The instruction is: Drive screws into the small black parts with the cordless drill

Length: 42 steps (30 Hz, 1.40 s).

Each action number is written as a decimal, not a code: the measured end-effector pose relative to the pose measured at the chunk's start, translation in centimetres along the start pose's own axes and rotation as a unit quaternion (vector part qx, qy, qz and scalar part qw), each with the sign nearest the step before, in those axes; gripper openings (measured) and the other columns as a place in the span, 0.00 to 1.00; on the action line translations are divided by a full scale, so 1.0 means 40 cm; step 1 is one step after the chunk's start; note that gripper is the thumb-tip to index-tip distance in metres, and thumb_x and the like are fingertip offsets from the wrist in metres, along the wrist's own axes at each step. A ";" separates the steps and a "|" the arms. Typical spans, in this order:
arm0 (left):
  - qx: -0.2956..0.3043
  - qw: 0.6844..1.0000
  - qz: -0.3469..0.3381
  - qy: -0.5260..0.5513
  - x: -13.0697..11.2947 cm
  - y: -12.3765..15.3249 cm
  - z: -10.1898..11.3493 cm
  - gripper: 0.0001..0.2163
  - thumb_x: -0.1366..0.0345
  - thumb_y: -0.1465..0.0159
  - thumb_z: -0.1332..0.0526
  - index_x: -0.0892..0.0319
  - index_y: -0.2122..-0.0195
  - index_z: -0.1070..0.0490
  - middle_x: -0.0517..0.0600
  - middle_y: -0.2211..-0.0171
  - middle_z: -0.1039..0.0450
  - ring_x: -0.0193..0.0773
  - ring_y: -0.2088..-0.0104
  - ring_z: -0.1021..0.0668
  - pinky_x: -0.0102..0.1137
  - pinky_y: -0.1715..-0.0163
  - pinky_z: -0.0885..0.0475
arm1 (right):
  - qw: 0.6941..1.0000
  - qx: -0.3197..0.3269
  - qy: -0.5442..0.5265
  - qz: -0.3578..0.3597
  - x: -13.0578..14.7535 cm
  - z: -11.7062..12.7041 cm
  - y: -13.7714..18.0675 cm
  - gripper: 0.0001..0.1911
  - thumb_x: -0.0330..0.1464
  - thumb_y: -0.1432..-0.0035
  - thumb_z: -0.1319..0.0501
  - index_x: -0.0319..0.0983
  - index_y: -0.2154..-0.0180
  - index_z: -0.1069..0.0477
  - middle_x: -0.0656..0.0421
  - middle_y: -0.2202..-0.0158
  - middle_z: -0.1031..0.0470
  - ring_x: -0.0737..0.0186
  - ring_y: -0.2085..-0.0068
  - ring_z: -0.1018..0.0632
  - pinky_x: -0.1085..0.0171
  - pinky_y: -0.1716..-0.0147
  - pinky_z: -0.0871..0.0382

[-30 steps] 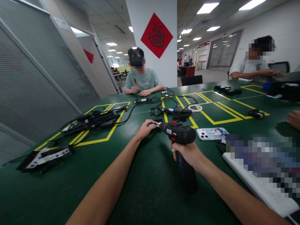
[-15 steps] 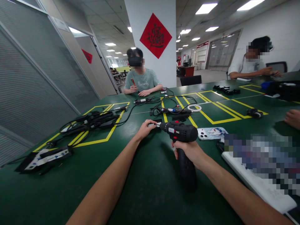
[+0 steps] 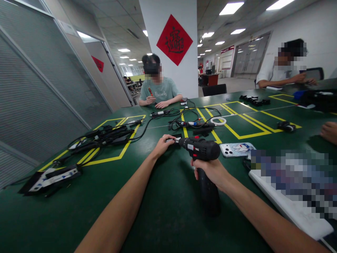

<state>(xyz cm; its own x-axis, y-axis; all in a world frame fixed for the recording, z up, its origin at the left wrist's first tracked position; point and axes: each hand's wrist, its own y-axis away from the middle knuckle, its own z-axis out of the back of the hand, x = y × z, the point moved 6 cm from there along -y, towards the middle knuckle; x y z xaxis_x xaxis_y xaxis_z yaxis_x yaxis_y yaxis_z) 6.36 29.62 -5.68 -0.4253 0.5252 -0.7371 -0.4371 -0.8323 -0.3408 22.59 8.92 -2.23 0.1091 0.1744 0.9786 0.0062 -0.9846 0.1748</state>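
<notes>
My right hand [image 3: 210, 171] is wrapped round the handle of a black cordless drill [image 3: 204, 150], which stands upright on the green table [image 3: 163, 211] with its nose pointing left. My left hand [image 3: 163, 143] is closed in a pinch at the drill's nose, on a small silvery bit [image 3: 172, 140] at the chuck. A ring shows on one left finger.
A phone [image 3: 237, 149] in a pale case lies just right of the drill. A white board [image 3: 289, 207] sits at the right. Cables and tools [image 3: 102, 135] lie left; more tools and a white ring [image 3: 219, 121] lie beyond. Two people sit across; another hand [image 3: 329, 131] rests far right.
Almost nothing has moved. The drill and both hands have stayed in place, with only a slight shift of the view.
</notes>
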 end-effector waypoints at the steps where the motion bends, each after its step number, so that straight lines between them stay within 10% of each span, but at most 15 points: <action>1: 0.001 1.000 0.000 0.002 0.000 0.001 0.000 0.11 0.61 0.44 0.41 0.55 0.61 0.26 0.49 0.58 0.29 0.43 0.53 0.29 0.38 0.48 0.37 | 1.000 0.000 -0.002 0.003 -0.001 0.000 -0.001 0.05 0.30 0.55 0.42 0.36 0.72 0.31 0.61 0.84 0.31 0.66 0.81 0.29 0.67 0.79 0.37; 42: -0.022 0.999 -0.028 -0.003 0.005 0.000 0.001 0.13 0.58 0.43 0.40 0.56 0.61 0.24 0.51 0.58 0.27 0.42 0.55 0.27 0.36 0.50 0.35 | 0.997 -0.021 0.031 -0.068 0.014 -0.001 0.040 0.08 0.30 0.57 0.43 0.35 0.71 0.29 0.61 0.87 0.33 0.66 0.82 0.31 0.67 0.79 0.38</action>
<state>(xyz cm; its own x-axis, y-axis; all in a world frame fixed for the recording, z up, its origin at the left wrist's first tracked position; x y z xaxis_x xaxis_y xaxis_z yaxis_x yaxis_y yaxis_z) 6.24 29.75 -5.80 -0.4057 0.5720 -0.7129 -0.4259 -0.8084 -0.4063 22.63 7.43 -1.39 0.0481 0.3081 0.9501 -0.0241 -0.9506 0.3094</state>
